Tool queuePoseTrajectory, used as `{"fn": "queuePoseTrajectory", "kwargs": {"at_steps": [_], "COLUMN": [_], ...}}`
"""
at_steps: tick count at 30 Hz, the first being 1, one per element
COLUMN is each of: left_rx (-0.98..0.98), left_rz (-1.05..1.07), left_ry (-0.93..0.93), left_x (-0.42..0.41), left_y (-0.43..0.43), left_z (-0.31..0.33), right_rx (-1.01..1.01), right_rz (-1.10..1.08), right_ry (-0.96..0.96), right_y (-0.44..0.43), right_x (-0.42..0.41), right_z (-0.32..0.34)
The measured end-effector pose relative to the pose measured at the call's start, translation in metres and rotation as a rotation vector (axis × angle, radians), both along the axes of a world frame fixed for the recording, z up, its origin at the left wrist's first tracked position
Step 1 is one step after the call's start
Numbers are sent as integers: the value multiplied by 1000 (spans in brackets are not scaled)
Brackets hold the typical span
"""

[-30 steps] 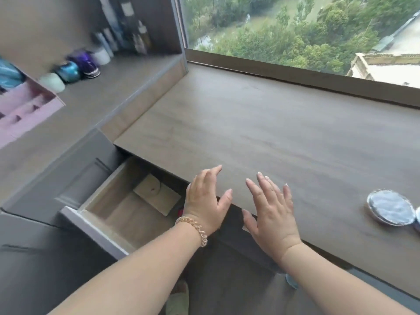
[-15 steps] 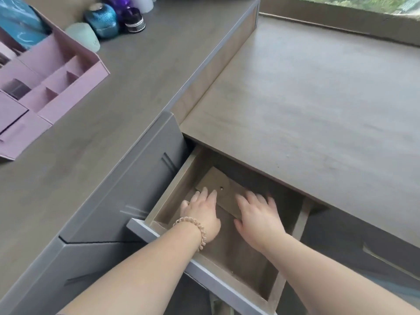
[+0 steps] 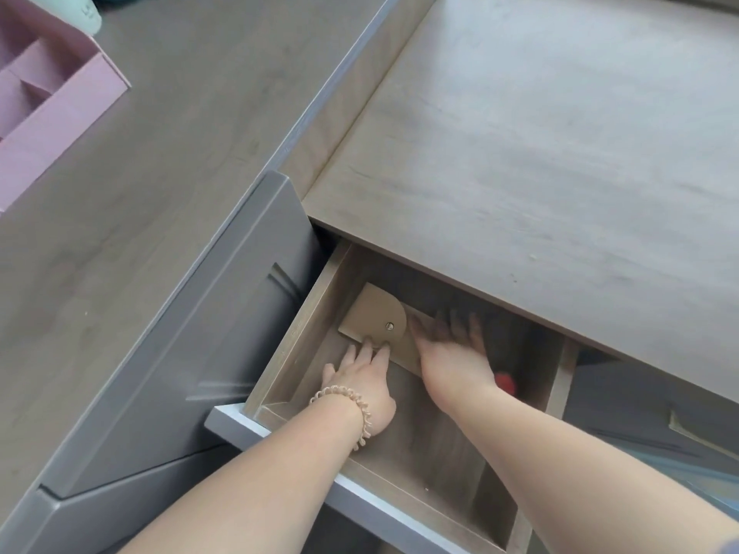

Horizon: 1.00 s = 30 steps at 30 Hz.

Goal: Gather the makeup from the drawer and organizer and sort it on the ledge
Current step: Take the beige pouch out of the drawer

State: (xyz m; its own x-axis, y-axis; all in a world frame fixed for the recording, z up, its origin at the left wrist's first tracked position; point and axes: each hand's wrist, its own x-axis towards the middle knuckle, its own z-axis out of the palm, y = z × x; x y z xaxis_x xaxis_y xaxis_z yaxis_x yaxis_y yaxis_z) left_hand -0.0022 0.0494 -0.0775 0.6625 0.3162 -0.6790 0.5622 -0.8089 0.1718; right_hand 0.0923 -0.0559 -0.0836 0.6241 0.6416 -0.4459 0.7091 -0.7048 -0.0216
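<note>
Both of my hands are inside the open wooden drawer (image 3: 288, 345) under the ledge (image 3: 540, 153). My left hand (image 3: 362, 383), with a spiral band on its wrist, lies flat with its fingertips touching a tan flat pouch with a snap (image 3: 374, 317). My right hand (image 3: 452, 355) reaches deeper, fingers spread over the pouch's right part in the shadow under the ledge. A small red thing (image 3: 506, 381) shows just right of my right wrist. The pink organizer (image 3: 60, 97) stands at the upper left on the counter.
The grey cabinet front (image 3: 224, 325) stands left of the drawer. The drawer's pale front edge (image 3: 360, 493) is near my forearms. A pale mint jar (image 3: 90, 14) peeks in at the top left beside the organizer. Another drawer handle (image 3: 688, 427) shows at the right.
My hands went from hovering over the ledge down into the drawer and then deeper toward the tan pouch. The view dropped and closed in on the drawer.
</note>
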Motion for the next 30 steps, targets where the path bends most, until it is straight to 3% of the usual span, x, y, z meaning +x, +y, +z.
{"fn": "queuePoseTrajectory", "kwargs": {"at_steps": [5, 12, 15, 18, 24, 27, 30], "left_rx": [-37, -16, -172, -386, -441, -743, -960], "left_rz": [68, 480, 721, 877, 826, 927, 819], "left_ry": [-24, -313, -332, -390, -596, -694, -706], "left_x": [3, 8, 1, -4, 3, 24, 49], "left_y": [-1, -2, -6, -15, -35, -47, -74], "left_z": [2, 30, 35, 44, 95, 126, 158], "right_rx": [49, 234, 324, 466, 830, 1044, 1188], "right_rz": [-38, -55, -75, -259, -567, -747, -791], "right_ry": [-64, -47, 57, 213, 322, 422, 402], "right_y": [0, -10, -17, -23, -50, -72, -105], "right_x": [-6, -9, -14, -19, -16, -7, 5], "right_z": [-5, -1, 3, 26, 103, 147, 185]}}
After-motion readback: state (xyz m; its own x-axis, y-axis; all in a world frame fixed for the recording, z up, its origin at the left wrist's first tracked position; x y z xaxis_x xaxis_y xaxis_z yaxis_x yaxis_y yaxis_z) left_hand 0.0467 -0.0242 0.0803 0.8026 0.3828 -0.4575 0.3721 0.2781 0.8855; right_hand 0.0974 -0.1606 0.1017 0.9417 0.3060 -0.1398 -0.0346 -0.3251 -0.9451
